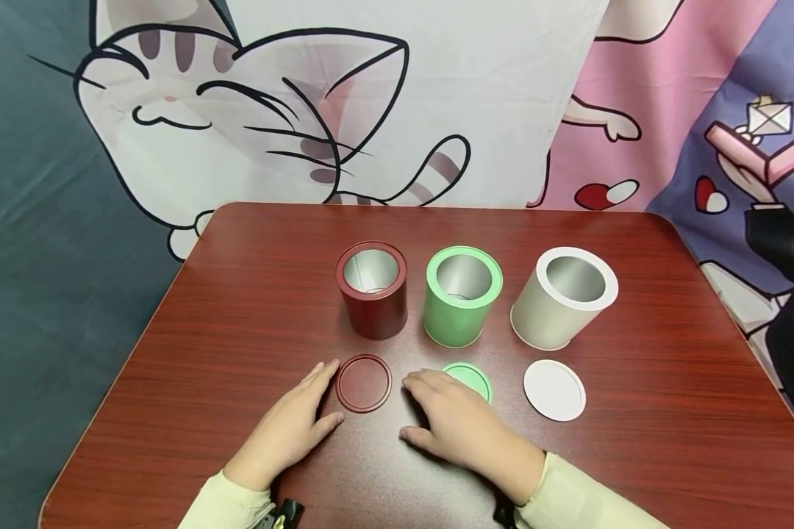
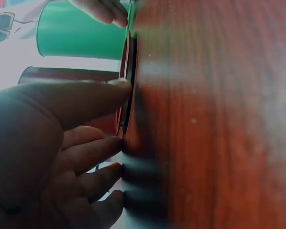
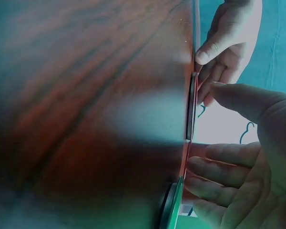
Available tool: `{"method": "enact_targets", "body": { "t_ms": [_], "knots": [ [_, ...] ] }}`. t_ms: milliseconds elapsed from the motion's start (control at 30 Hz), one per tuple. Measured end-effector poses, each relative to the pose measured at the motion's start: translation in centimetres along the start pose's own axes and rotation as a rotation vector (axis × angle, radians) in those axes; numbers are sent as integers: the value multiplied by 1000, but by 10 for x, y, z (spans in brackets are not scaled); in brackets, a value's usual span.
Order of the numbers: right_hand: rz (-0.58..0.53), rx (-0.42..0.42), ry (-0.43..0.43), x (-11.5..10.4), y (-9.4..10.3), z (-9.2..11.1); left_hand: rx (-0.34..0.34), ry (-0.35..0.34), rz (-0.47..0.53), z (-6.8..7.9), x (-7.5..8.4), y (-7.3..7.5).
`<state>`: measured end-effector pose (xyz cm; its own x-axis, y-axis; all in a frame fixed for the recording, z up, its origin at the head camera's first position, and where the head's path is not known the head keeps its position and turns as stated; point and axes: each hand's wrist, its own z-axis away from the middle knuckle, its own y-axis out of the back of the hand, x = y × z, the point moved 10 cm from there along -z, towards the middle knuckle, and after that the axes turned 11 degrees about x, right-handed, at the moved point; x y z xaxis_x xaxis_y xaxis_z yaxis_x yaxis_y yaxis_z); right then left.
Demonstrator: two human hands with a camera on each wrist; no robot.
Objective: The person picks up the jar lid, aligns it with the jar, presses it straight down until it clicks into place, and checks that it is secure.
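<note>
Beside the left edge of a dark red round lid [image 1: 364, 383], my left hand [image 1: 287, 430] rests with its fingertips at the tabletop, fingers stretched forward and thumb apart. To the lid's right is my right hand [image 1: 459, 422], its fingers reaching toward the lid and its thumb spread. That hand partly hides a green lid [image 1: 475, 378]. In the left wrist view the thumb [image 2: 95, 98] overlaps the red lid [image 2: 126, 81]. The right wrist view shows a gap between the right fingers [image 3: 219, 169] and thumb, with nothing gripped.
Behind the lids stand three open canisters: dark red [image 1: 376, 317], green [image 1: 455, 323] and white [image 1: 545, 319]. A white lid [image 1: 554, 390] lies to the right of the green one. The wooden table [image 1: 688, 411] has a rounded far edge near a printed cloth [image 1: 503, 88].
</note>
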<state>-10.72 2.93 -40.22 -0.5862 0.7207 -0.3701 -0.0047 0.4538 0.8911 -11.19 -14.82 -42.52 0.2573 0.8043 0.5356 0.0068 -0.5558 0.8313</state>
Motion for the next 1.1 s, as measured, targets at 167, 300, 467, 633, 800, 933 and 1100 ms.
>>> {"method": "enact_targets", "body": {
  "t_ms": [167,300,467,633,800,933,1100],
  "knots": [
    [15,-30,9,-2,-5,-5,2,-6,1,-4,-1,-1],
    [17,-45,12,-3,-9,-8,4,-8,-9,-7,-4,-2],
    [21,-54,16,-3,-12,-12,4,-13,-13,-12,-5,-4],
    [18,-67,14,-4,-16,-15,6,-10,-14,-14,-4,-4],
    [19,-72,19,-5,-16,-16,14,-18,-15,-15,-2,-4],
    [20,-73,28,-7,-18,-17,23,-30,-30,-16,1,-3],
    [18,-78,28,-7,-20,-17,32,-31,-44,-17,0,-3]
  ]
}}
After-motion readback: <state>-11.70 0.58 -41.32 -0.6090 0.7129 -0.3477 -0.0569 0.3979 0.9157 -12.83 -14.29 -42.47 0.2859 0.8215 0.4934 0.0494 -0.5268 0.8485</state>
